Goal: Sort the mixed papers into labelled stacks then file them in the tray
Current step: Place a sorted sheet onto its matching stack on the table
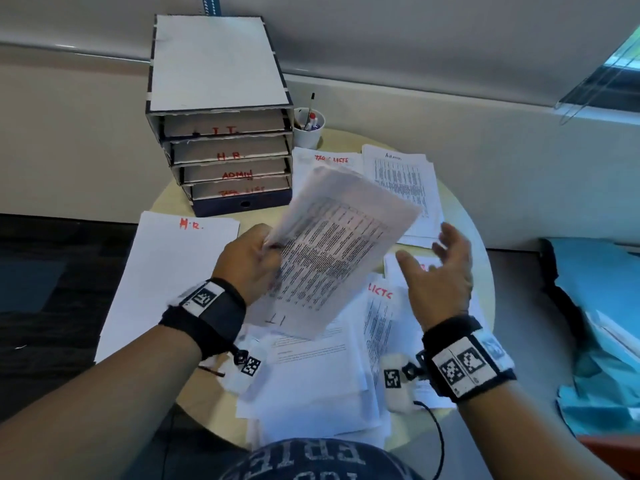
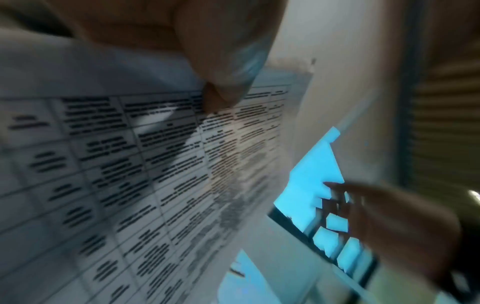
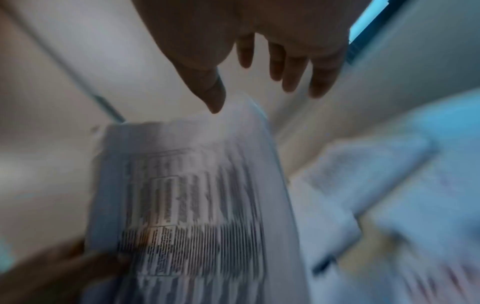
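Note:
My left hand (image 1: 254, 259) pinches the left edge of a bundle of printed table sheets (image 1: 341, 251), lifted and tilted above the round table (image 1: 460, 216). The left wrist view shows my thumb (image 2: 223, 82) pressed on those sheets (image 2: 130, 164). To the right of the bundle my right hand (image 1: 440, 268) hovers with fingers spread, holding nothing; its fingers (image 3: 293, 67) hang above the sheets (image 3: 197, 205). Labelled stacks lie around: H.R. (image 1: 166, 271), Admin (image 1: 405, 188), Task Lists (image 1: 325, 161). A loose mixed pile (image 1: 318, 368) lies below. The filing tray (image 1: 221, 133) has shelves marked I.T., H.R., ADMIN, TASK LIST.
A white cup with pens (image 1: 309, 128) stands right of the tray. Blue and black cloth (image 1: 595, 306) lies on a surface at the right. A wall runs behind the table. A cable (image 1: 436, 431) trails from my right wristband.

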`<state>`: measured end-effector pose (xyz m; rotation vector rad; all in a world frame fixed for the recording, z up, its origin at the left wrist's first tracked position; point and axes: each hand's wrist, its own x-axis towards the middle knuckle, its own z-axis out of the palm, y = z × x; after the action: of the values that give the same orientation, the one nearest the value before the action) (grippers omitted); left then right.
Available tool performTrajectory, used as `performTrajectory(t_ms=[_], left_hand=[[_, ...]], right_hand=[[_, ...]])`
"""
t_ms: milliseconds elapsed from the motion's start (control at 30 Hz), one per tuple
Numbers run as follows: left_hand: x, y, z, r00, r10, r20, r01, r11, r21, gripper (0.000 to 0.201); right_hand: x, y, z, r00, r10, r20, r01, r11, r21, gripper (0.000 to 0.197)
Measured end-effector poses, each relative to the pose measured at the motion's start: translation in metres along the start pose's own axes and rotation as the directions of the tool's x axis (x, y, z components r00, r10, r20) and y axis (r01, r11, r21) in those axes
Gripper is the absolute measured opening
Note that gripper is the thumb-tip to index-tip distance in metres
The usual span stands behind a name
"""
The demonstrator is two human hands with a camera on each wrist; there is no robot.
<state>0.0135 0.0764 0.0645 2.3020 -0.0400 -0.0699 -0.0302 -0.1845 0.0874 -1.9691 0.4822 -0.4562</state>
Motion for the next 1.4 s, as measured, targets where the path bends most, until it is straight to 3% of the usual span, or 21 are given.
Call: performTrajectory(t_ms=[33,100,133,200,300,367,467,533,600,633,667,733,800,867,967,1100,1167,1233,1267,1333,1400], left_hand=[[-0.001,0.012,-0.004,0.995,0.100,0.025,-0.103,0.984,0.144,0.004],[-0.001,0.044,-0.006,0.946,0.291,0.142,-0.324,0.864,0.386,0.006],[-0.002,0.062,-0.005,0.912,0.358,0.200,-0.410,0.783,0.468,0.006],[-0.006,0.089,0.003,0.859,0.438,0.267,-0.508,0.657,0.557,0.008],[-0.011,0.111,0.020,0.792,0.523,0.315,-0.603,0.588,0.539,0.006],[-0.010,0.106,0.028,0.752,0.616,0.233,-0.639,0.597,0.485,0.008],[-0.006,0.080,0.033,0.807,0.590,0.010,-0.530,0.717,0.453,0.031],[-0.008,0.057,0.036,0.870,0.488,-0.073,-0.425,0.815,0.393,0.043],[-0.014,0.032,0.050,0.932,0.361,0.037,-0.351,0.870,0.347,0.046],[-0.019,0.020,0.061,0.943,0.276,0.187,-0.326,0.878,0.349,0.048],[-0.025,0.006,0.075,0.916,0.174,0.360,-0.319,0.861,0.396,0.053],[-0.038,-0.019,0.101,0.798,-0.025,0.603,-0.374,0.762,0.528,0.065],[-0.047,-0.042,0.118,0.733,-0.173,0.658,-0.377,0.701,0.605,0.074],[-0.051,-0.060,0.122,0.690,-0.274,0.670,-0.328,0.707,0.627,0.085],[-0.054,-0.076,0.122,0.649,-0.278,0.708,-0.352,0.715,0.604,0.106],[-0.055,-0.084,0.117,0.661,-0.222,0.717,-0.380,0.725,0.574,0.103],[-0.057,-0.084,0.112,0.745,-0.185,0.641,-0.318,0.747,0.584,0.090],[-0.054,-0.088,0.108,0.886,-0.242,0.395,-0.056,0.791,0.609,0.078],[-0.049,-0.089,0.106,0.907,-0.336,0.255,0.129,0.796,0.591,0.077],[-0.037,-0.090,0.102,0.843,-0.530,0.090,0.428,0.763,0.485,0.078],[-0.026,-0.091,0.100,0.764,-0.641,0.068,0.577,0.727,0.374,0.081]], right_hand=[[-0.004,-0.010,-0.013,0.978,-0.205,-0.048,0.200,0.976,-0.088,0.070],[-0.014,-0.034,-0.032,0.785,-0.612,0.096,0.607,0.730,-0.314,0.069],[-0.019,-0.046,-0.037,0.687,-0.680,0.257,0.714,0.566,-0.412,0.064],[-0.025,-0.056,-0.037,0.623,-0.559,0.547,0.777,0.362,-0.515,0.046],[-0.022,-0.048,-0.039,0.692,-0.344,0.635,0.722,0.363,-0.590,0.003],[-0.012,-0.030,-0.051,0.772,-0.235,0.591,0.624,0.459,-0.633,0.009],[0.015,0.007,-0.095,0.917,-0.044,0.397,0.296,0.743,-0.600,0.015],[0.032,0.048,-0.136,0.943,0.178,0.282,-0.006,0.856,-0.518,0.020],[0.039,0.085,-0.171,0.902,0.370,0.220,-0.282,0.894,-0.348,0.005],[0.041,0.103,-0.184,0.871,0.448,0.199,-0.397,0.883,-0.252,0.007],[0.041,0.117,-0.191,0.842,0.507,0.185,-0.485,0.861,-0.154,0.015],[0.039,0.140,-0.195,0.795,0.587,0.153,-0.575,0.810,-0.117,0.020],[0.036,0.158,-0.191,0.757,0.638,0.141,-0.617,0.769,-0.169,0.016],[0.040,0.182,-0.181,0.736,0.662,0.141,-0.630,0.746,-0.217,0.018],[0.048,0.211,-0.160,0.733,0.658,0.171,-0.603,0.746,-0.284,0.019],[0.051,0.223,-0.141,0.755,0.645,0.122,-0.507,0.691,-0.516,0.024],[0.055,0.234,-0.139,0.775,0.627,0.082,-0.460,0.648,-0.607,0.056],[0.059,0.234,-0.139,0.811,0.584,0.034,-0.352,0.534,-0.769,0.083],[0.060,0.226,-0.138,0.843,0.538,0.003,-0.305,0.482,-0.821,0.077],[0.053,0.195,-0.124,0.909,0.416,0.021,-0.224,0.531,-0.817,0.060],[0.038,0.167,-0.097,0.931,0.320,0.174,-0.092,0.669,-0.738,0.050]])
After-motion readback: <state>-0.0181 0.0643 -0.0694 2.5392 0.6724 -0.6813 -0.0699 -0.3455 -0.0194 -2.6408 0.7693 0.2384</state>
